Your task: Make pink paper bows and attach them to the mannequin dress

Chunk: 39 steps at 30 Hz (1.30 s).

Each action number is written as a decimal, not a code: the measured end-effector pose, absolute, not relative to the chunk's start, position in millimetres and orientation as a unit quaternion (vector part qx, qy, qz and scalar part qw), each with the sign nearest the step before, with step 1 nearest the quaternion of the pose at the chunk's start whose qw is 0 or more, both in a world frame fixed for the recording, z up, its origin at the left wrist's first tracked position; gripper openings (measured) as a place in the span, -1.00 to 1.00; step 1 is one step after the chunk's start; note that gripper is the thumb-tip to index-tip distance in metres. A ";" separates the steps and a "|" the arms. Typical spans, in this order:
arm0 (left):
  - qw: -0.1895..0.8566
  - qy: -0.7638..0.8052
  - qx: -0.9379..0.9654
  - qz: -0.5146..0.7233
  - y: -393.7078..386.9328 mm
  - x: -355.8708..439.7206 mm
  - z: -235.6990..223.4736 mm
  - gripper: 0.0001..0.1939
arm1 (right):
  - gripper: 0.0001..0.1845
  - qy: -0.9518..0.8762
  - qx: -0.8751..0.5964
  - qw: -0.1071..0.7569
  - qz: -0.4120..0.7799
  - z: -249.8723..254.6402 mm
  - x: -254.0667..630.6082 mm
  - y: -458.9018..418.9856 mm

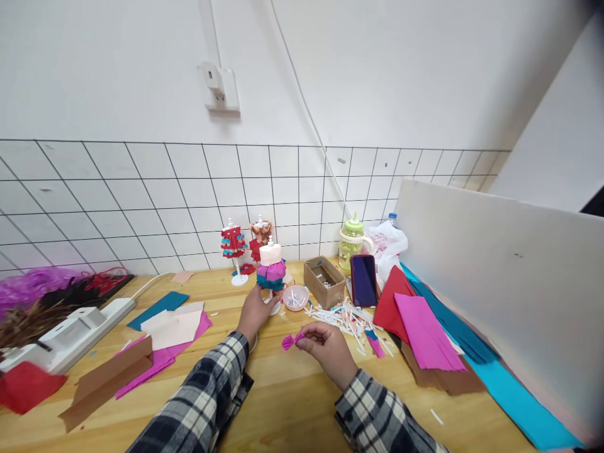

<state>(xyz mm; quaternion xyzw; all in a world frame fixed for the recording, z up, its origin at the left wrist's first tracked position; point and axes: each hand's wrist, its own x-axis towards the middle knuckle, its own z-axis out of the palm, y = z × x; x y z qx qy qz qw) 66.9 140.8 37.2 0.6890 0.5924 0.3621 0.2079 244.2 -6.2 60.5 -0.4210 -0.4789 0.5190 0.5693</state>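
My left hand (256, 313) is closed around the lower part of a small white dress form (270, 267), which wears a pale pink top, a magenta layer and a teal layer of crepe paper. The form stands upright on the table. My right hand (325, 349) pinches a small magenta paper bow (291, 341) between thumb and fingers, a little in front of the form and apart from it. Just right of the form sits a small pink bowl (296, 307) with white bits in it. Behind it are two more dressed forms, one in red and teal (233, 242), one in red and brown (261, 231).
A cardboard box (337, 291), scattered white sticks (346, 321), a phone (363, 281) and a green-lidded cup (352, 242) lie right of centre. Crepe paper sheets (427, 333) are at right beside a white board (500, 283). A power strip (70, 336) and more paper (172, 326) lie left.
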 end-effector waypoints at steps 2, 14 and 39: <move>0.214 0.599 0.689 0.347 149.5 74.8 39.0 -0.63 | -0.69 -0.484 -0.419 0.569 0.517 64.8 242.0 -7.5; 0.327 0.549 0.665 0.386 50.2 72.5 62.6 -0.55 | -0.74 -0.505 -0.377 0.588 0.508 123.8 267.3 -6.3; 0.438 0.526 0.633 0.362 -65.7 42.4 51.1 -0.48 | -0.76 -0.459 -0.330 0.624 0.540 148.9 231.1 14.1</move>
